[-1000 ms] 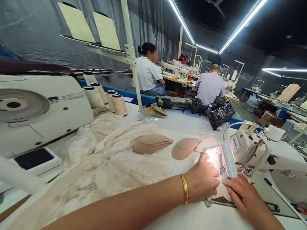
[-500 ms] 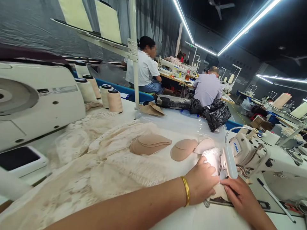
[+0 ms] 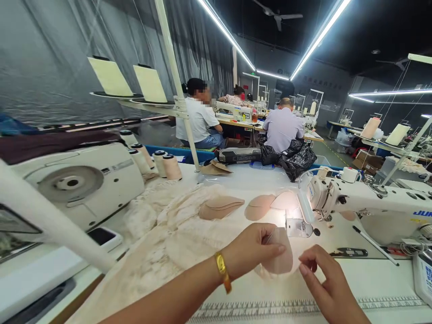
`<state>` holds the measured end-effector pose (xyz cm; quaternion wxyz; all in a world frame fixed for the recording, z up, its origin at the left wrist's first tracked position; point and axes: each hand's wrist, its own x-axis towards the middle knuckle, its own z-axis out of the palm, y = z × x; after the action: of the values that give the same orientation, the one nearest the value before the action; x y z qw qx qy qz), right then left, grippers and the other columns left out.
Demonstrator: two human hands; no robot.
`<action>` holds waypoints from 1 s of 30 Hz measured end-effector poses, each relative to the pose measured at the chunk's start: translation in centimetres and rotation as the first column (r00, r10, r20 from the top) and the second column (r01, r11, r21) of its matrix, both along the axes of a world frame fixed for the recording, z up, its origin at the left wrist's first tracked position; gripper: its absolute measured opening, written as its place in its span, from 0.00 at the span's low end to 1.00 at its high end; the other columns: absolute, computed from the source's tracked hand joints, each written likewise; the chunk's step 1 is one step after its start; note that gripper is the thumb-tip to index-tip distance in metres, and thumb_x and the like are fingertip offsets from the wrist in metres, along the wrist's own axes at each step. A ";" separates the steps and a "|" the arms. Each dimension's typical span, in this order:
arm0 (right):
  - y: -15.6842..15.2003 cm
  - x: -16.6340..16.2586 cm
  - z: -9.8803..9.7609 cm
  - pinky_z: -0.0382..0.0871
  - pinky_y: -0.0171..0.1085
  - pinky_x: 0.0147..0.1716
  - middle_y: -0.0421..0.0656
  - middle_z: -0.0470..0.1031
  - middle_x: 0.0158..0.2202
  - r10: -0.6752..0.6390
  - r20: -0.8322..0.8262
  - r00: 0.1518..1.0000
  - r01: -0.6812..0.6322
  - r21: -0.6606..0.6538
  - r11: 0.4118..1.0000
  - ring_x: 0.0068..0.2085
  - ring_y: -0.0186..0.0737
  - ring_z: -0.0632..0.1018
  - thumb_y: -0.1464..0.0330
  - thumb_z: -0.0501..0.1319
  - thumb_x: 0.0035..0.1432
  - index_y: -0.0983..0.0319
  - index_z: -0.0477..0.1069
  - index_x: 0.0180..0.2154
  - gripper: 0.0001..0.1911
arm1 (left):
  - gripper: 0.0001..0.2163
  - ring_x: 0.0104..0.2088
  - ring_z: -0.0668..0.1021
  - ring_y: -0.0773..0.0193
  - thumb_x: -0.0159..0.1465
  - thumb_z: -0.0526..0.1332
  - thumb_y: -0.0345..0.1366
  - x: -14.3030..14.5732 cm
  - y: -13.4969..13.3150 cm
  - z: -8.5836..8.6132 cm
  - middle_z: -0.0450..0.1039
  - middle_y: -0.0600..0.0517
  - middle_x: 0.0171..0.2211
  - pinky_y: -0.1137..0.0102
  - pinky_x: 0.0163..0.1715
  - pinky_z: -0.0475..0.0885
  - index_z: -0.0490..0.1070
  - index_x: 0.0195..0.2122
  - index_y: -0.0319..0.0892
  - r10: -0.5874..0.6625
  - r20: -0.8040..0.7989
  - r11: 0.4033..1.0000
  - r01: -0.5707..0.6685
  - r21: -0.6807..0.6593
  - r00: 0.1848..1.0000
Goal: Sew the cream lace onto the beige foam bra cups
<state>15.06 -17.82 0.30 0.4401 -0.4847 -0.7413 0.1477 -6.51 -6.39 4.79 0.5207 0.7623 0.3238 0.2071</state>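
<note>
My left hand, with a gold bracelet on its wrist, pinches a beige cup-shaped fabric piece between thumb and fingers in front of the sewing machine. To the right of that piece, and apart from it, my right hand has its fingers loosely curled; nothing shows in it. Just beyond the hands, a lamp lights the needle plate of the sewing machine. Beige cup pieces lie behind my left hand, and a stack of similar pieces is farther left.
Cream lace fabric spreads over the table's left side. Thread cones stand behind it, beside another machine. A printed ruler runs along the front edge. Thread snips and a white pen-like stick lie right. Co-workers sit beyond.
The lace-edged work under the machine has left the needle area; my left hand now holds a beige piece nearer me. My right hand has come away from the work. The view has shifted.
</note>
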 end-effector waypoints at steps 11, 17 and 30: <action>-2.2 -4.9 1.8 0.64 0.37 0.34 0.39 0.70 0.33 -0.059 -0.002 0.998 0.058 0.193 0.979 0.35 0.40 0.71 0.72 0.55 0.71 0.57 0.65 0.39 0.06 | 0.26 0.30 0.67 0.65 0.54 0.73 0.59 -1.4 -7.9 -1.8 0.68 0.53 0.28 0.72 0.31 0.64 0.74 0.31 0.37 0.183 0.263 0.936 -0.087 -0.340 0.947; -3.1 -6.1 0.8 0.60 0.39 0.33 0.41 0.68 0.32 -0.166 0.092 0.982 0.129 0.315 0.940 0.34 0.41 0.68 0.75 0.53 0.72 0.58 0.63 0.38 0.08 | 0.26 0.31 0.63 0.65 0.63 0.64 0.59 -1.1 -9.7 -2.8 0.59 0.55 0.26 0.71 0.33 0.63 0.65 0.23 0.40 0.268 0.289 0.958 -0.221 -0.184 0.919; -3.5 -6.0 -0.6 0.64 0.35 0.31 0.38 0.65 0.32 -0.279 -0.071 0.958 0.288 0.252 0.924 0.31 0.36 0.68 0.71 0.53 0.73 0.58 0.63 0.39 0.06 | 0.22 0.34 0.71 0.62 0.65 0.66 0.53 -0.5 -11.2 -5.1 0.66 0.52 0.29 0.70 0.38 0.69 0.70 0.25 0.40 0.433 0.411 0.900 -0.360 -0.245 0.802</action>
<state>9.03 -21.36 -0.31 0.5290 -0.5223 -0.6688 -0.0076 -6.99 -17.59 -0.27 0.5842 0.5645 0.3601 0.4586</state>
